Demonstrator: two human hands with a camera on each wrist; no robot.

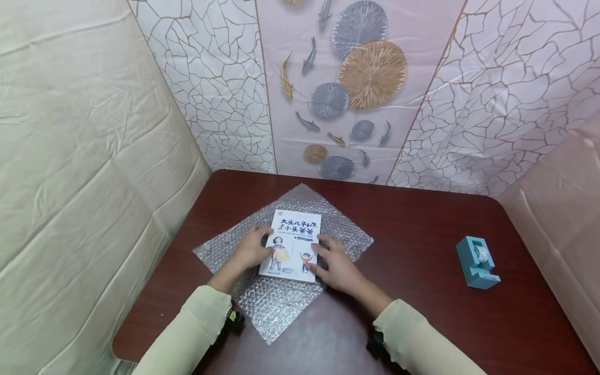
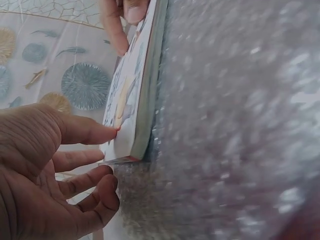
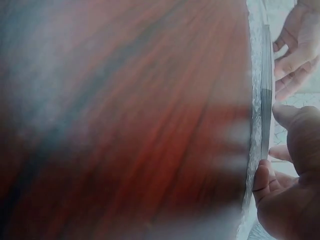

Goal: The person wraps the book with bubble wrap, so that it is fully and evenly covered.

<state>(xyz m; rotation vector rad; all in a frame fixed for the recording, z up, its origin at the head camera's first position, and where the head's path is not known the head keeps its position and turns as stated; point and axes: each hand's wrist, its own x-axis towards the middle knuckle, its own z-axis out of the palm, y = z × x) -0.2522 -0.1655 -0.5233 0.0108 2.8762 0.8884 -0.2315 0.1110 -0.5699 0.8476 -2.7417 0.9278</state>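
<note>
A white paperback book (image 1: 295, 247) with a printed cover of cartoon figures and blue characters lies face up on a sheet of clear bubble wrap (image 1: 281, 312). The wrap is turned like a diamond beneath it. My left hand (image 1: 253, 247) grips the book's left edge; in the left wrist view its thumb rests on the cover and other fingers are by the side. At the opposite edge my right hand (image 1: 341, 266) holds the book, thumb over the cover. The right wrist view shows the right hand's fingers (image 3: 262, 180) curled at the book's edge, against the wrap.
A light blue tape dispenser (image 1: 477, 265) with a roll of tape stands on the right of the dark red-brown table (image 1: 412, 234). Quilted pale panels (image 1: 84, 156) flank the table, and a patterned cloth (image 1: 328, 104) hangs behind it.
</note>
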